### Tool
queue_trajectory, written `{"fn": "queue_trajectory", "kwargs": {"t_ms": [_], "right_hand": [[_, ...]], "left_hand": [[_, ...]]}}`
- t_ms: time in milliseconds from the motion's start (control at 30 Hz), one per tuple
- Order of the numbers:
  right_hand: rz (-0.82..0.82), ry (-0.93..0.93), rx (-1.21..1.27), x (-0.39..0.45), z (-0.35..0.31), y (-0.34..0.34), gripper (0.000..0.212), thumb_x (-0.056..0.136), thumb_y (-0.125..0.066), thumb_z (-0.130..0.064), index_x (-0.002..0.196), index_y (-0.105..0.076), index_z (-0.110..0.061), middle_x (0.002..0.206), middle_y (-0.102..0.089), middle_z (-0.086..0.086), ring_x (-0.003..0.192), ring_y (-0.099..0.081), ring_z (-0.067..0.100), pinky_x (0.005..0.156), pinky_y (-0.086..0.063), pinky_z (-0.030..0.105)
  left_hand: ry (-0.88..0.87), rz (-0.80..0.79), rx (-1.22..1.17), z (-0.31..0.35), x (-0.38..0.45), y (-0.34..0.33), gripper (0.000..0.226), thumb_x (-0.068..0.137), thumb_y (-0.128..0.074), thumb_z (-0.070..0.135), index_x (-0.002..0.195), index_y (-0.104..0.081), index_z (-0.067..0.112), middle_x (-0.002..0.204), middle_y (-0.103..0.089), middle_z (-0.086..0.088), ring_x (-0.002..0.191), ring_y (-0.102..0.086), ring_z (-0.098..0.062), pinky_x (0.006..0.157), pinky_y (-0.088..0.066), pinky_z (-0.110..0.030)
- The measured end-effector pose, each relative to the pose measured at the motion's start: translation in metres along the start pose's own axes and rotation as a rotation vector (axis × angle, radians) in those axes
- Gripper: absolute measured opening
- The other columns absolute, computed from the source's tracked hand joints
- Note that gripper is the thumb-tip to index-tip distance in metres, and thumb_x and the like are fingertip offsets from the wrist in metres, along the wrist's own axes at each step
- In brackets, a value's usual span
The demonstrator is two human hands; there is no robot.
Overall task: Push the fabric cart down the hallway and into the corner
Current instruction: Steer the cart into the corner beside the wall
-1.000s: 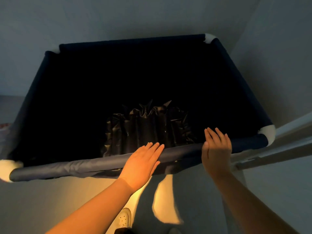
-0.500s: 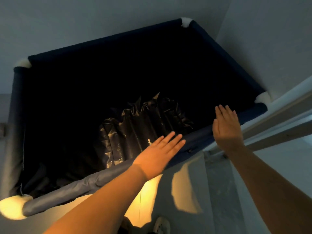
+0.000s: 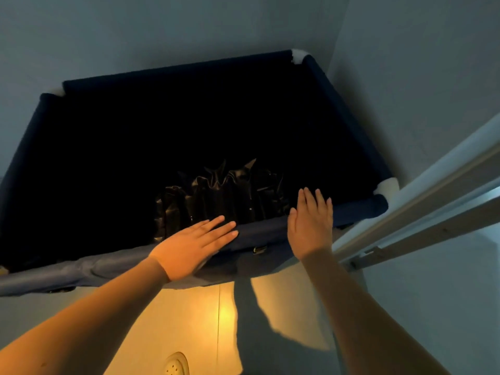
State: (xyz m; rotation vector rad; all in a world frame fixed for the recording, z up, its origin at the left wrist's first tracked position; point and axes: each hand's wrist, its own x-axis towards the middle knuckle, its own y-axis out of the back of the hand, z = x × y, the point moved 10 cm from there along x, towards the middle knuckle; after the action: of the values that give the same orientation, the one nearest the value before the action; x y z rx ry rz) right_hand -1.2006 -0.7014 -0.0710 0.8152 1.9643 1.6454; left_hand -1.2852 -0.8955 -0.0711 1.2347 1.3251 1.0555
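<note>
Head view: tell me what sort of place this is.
Probably an indoor hallway corner: two plain grey walls meet just past the dark blue fabric cart, over a pale tiled floor, with a white door frame at right.
</note>
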Motion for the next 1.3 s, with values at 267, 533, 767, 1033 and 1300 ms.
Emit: {"fn": "queue_trajectory", "kwargs": {"t_ms": [267, 533, 767, 1033, 1300], "right_hand": [[0.175, -0.071, 0.111, 0.001, -0.03, 0.015, 0.054, 0.089, -0.026, -0.028, 0.127, -0.05, 0.002, 0.131, -0.056, 0.018, 0.126, -0.046, 0.038, 0.107, -0.028, 0.056], [0.092, -0.195, 0.042, 0.021, -0.063, -0.001, 0.058, 0.089, -0.017, -0.032, 0.13, -0.047, -0.005, 0.136, -0.053, 0.011, 0.131, -0.041, 0.032, 0.111, -0.022, 0.052], [0.112, -0.188, 0.038, 0.041, -0.066, 0.0, 0.057, 0.088, -0.019, -0.031, 0.131, -0.047, -0.006, 0.135, -0.053, 0.009, 0.13, -0.042, 0.03, 0.112, -0.022, 0.051], [0.042, -0.19, 0.009, 0.087, -0.028, 0.002, 0.043, 0.094, -0.041, -0.017, 0.137, -0.039, -0.009, 0.143, -0.045, 0.006, 0.137, -0.031, 0.026, 0.115, -0.012, 0.047], [-0.009, -0.146, -0.023, 0.112, 0.018, 0.002, 0.044, 0.097, -0.026, -0.023, 0.137, -0.04, -0.013, 0.145, -0.043, 0.002, 0.137, -0.03, 0.021, 0.115, -0.013, 0.039]], "left_hand": [[-0.092, -0.038, 0.078, -0.058, 0.007, -0.015, 0.083, 0.085, -0.063, 0.025, 0.147, -0.009, 0.016, 0.15, -0.022, -0.004, 0.138, -0.02, -0.028, 0.108, -0.025, -0.043], [-0.177, -0.064, 0.109, -0.111, 0.008, -0.029, 0.091, 0.079, -0.065, 0.029, 0.148, -0.008, 0.017, 0.15, -0.024, -0.004, 0.137, -0.022, -0.029, 0.108, -0.023, -0.048], [-0.185, -0.005, 0.009, -0.119, 0.014, -0.019, 0.088, 0.079, -0.063, 0.025, 0.146, -0.006, 0.019, 0.151, -0.03, -0.003, 0.138, -0.019, -0.025, 0.109, -0.02, -0.041], [-0.201, 0.046, 0.015, -0.115, 0.06, -0.024, 0.087, 0.092, -0.036, 0.026, 0.131, 0.041, 0.02, 0.154, 0.014, -0.001, 0.141, 0.013, -0.025, 0.113, 0.0, -0.039], [-0.151, 0.025, -0.07, -0.098, 0.104, -0.023, 0.083, 0.09, -0.039, 0.024, 0.14, 0.027, 0.018, 0.155, 0.003, -0.005, 0.142, -0.004, -0.028, 0.112, -0.016, -0.041]]}}
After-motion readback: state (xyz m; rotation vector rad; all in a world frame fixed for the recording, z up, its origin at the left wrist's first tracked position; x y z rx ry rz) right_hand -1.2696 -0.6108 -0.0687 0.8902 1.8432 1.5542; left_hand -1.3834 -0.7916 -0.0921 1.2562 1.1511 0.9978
